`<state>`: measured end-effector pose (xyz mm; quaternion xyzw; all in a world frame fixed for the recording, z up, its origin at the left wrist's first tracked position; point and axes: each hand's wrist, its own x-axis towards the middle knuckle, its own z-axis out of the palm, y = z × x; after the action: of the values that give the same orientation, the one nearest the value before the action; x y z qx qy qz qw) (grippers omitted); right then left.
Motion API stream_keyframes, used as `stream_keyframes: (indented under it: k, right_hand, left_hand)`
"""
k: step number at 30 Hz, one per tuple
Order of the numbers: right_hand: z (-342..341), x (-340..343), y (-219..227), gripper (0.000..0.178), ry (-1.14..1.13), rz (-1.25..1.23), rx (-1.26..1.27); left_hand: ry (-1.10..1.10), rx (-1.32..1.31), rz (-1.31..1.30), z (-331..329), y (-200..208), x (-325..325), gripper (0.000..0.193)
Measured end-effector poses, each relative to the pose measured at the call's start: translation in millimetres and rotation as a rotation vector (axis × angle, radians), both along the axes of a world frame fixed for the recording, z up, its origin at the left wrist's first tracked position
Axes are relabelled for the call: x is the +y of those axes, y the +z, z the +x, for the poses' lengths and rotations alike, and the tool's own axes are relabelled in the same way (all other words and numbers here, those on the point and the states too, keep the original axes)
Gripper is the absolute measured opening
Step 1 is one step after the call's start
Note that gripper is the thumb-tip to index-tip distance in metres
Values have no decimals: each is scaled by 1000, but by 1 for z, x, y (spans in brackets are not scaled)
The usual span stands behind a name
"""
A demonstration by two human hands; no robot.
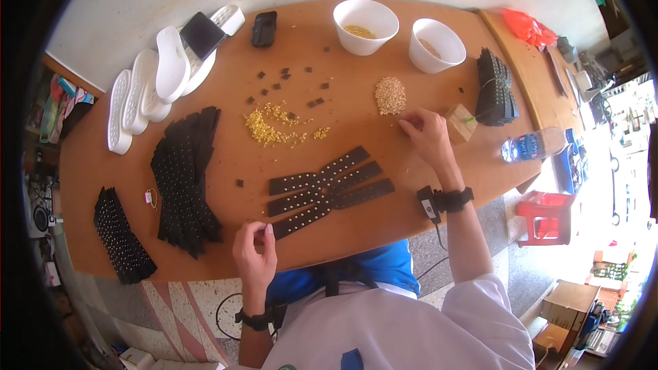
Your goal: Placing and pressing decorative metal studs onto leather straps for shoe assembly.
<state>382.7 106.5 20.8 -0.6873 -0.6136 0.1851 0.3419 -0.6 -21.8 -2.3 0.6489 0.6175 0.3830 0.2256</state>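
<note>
A black X-shaped strap piece (323, 190) with rows of metal studs lies flat on the table in front of me. My left hand (255, 253) is closed at its lower left end, thumb and finger pinching the corner. My right hand (428, 138) rests to the right with fingers drawn together, the tips touching the table just below a pile of small pale copper-coloured pieces (391, 96). Whatever those fingertips hold is too small to make out. Loose gold-coloured studs (267, 127) are scattered beyond the strap piece, with small black squares (276, 86) behind them.
Stacks of studded black straps (185, 178) lie left, a tied bundle (495, 89) right, beside a wooden block (460, 123). White shoe soles (140, 89) and two white bowls (365, 35) stand at the back. A water bottle (531, 145) lies near the right edge.
</note>
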Motion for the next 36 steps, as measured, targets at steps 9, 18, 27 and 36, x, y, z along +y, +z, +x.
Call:
stream_keyframes:
  k: [9,18,27,36]
  right_hand:
    - [7,-4,-1,19,-5,2,86]
    - [5,-9,1,19,23,-17,46]
    - [7,-3,-4,18,71,-19,-22]
    - [4,1,6,15,125,-31,-80]
  left_hand:
    - [5,-12,-6,0,0,0,8]
    - [0,-9,-3,0,0,0,8]
    - [-19,5,41,0,-1,0,9]
    - [-29,9,39,-1,-2,1,10]
